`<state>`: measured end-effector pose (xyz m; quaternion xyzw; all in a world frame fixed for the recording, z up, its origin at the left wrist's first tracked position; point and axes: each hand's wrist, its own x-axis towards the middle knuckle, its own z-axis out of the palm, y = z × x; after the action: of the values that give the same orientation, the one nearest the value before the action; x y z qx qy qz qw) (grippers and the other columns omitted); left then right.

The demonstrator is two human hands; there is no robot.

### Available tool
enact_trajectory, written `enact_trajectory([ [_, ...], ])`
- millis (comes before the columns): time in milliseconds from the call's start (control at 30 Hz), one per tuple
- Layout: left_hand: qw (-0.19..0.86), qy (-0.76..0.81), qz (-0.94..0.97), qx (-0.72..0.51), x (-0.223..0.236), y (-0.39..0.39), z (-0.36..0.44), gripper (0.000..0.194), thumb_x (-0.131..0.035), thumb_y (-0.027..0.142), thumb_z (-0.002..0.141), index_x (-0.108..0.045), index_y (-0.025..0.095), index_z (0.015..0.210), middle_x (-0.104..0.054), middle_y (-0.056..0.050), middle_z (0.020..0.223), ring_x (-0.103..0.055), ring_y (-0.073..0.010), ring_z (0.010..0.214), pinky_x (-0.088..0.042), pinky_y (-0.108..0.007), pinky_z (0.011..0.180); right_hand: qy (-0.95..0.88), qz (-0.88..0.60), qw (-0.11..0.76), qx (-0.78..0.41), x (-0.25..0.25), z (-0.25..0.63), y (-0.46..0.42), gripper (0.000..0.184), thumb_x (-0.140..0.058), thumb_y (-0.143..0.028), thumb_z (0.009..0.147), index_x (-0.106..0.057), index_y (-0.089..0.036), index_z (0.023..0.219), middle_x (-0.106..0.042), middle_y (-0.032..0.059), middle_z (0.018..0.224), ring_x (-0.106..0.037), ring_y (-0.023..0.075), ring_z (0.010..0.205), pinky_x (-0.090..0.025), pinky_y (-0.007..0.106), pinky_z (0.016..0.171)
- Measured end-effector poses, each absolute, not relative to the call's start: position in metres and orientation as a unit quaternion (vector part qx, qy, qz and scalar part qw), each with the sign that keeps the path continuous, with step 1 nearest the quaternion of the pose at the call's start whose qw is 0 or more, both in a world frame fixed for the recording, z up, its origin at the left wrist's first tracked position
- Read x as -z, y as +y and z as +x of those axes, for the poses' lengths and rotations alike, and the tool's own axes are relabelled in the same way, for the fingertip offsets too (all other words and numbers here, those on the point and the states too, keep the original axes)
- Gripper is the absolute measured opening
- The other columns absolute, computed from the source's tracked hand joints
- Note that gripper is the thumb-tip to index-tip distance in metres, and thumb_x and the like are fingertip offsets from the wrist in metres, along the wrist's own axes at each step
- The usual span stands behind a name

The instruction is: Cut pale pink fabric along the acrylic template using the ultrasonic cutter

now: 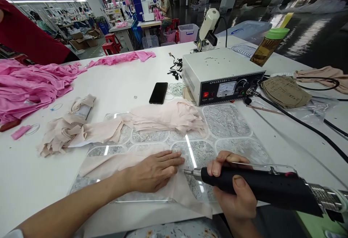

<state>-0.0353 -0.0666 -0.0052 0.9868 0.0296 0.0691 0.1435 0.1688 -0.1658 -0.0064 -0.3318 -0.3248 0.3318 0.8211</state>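
My left hand (156,171) lies flat, fingers together and stretched out, pressing a pale pink fabric piece (108,163) onto a clear patterned mat (228,122). My right hand (233,191) grips a black handheld cutting tool (261,185), whose metal tip (189,172) touches the fabric just right of my left fingertips. A black cable (299,122) runs from the tool's control box (221,76), a grey unit with a dial and a red switch, behind the mat.
Stacks of pale pink pieces (165,116) lie on the mat and to its left (63,131). A black phone (158,93), a heap of bright pink cloth (29,85), a green-capped bottle (269,45) and a person in red (24,35) are nearby.
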Motion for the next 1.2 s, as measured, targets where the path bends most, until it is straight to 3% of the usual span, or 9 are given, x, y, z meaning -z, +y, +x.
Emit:
enact_trajectory([
  [167,0.133,0.030,0.988,-0.066,0.006,-0.067,-0.036,0.014,-0.040,0.015,0.099,-0.051,0.014,0.107,-0.049,-0.016,0.144,-0.026,-0.0241,0.146,-0.034,-0.041,0.119,-0.325,-0.341,0.817,-0.332,0.005,0.169,-0.166,0.013,-0.059,-0.032,0.080,-0.062,-0.023,0.088,-0.053,-0.0007,0.079,-0.054,0.0089,0.051,-0.050,0.028,0.049],
  [400,0.120,0.028,0.991,-0.055,0.005,-0.067,-0.035,0.016,-0.039,0.016,0.099,-0.053,0.011,0.104,-0.049,-0.015,0.144,-0.040,-0.0277,0.139,-0.036,-0.042,0.117,-0.327,-0.339,0.819,-0.328,0.003,0.168,-0.166,0.014,-0.060,-0.032,0.082,-0.063,-0.023,0.091,-0.056,-0.0006,0.080,-0.056,0.0090,0.052,-0.051,0.027,0.050],
  [1200,0.163,0.034,0.984,-0.065,0.009,-0.066,-0.037,0.010,-0.042,0.014,0.097,-0.049,0.014,0.103,-0.048,-0.014,0.144,-0.042,-0.0272,0.137,-0.036,-0.044,0.116,-0.339,-0.359,0.814,-0.307,0.004,0.179,-0.165,0.014,-0.060,-0.028,0.080,-0.060,-0.022,0.092,-0.053,-0.0003,0.082,-0.056,0.0100,0.056,-0.051,0.030,0.053],
])
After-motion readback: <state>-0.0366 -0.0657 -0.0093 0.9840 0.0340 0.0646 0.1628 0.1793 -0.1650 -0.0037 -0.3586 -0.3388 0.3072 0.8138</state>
